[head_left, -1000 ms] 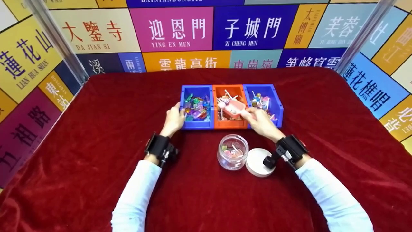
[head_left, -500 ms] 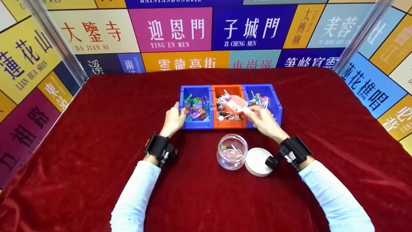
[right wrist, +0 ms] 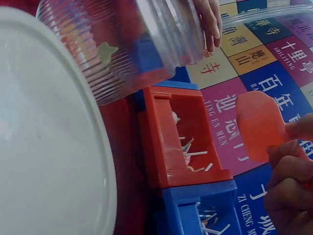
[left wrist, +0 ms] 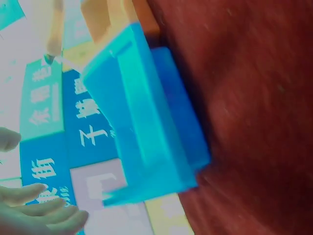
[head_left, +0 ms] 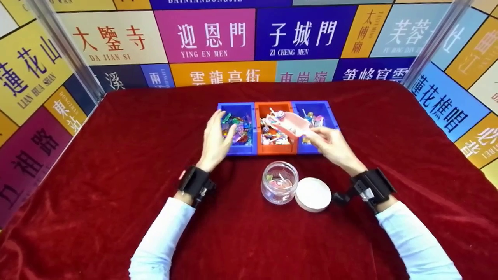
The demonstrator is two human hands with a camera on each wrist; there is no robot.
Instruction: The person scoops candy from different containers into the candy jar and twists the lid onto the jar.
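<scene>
My right hand [head_left: 332, 146] pinches the handle of a pink scoop [head_left: 293, 123], raised over the orange bin [head_left: 275, 149] and the blue bin on its right. A striped lollipop lies at the scoop's front; more lollipops fill the orange bin. In the right wrist view the scoop [right wrist: 259, 125] shows its underside. My left hand [head_left: 214, 144] hovers by the left blue bin [head_left: 241, 150], fingers spread and holding nothing; the left wrist view shows the fingertips [left wrist: 73, 220] apart from that bin. Nearer me stands a clear jar [head_left: 279, 194] with a few candies inside.
A white lid [head_left: 313, 194] lies flat just right of the jar. The right blue bin [head_left: 330, 116] holds wrapped sweets, the left one shiny coloured pieces. Red cloth [head_left: 272, 241] covers the table, and a lettered panel wall [head_left: 206, 35] stands behind.
My left hand has let go of the left bin's side, its fingers spreading and lifting. The scoop has risen out of the orange bin and moved right with my right hand.
</scene>
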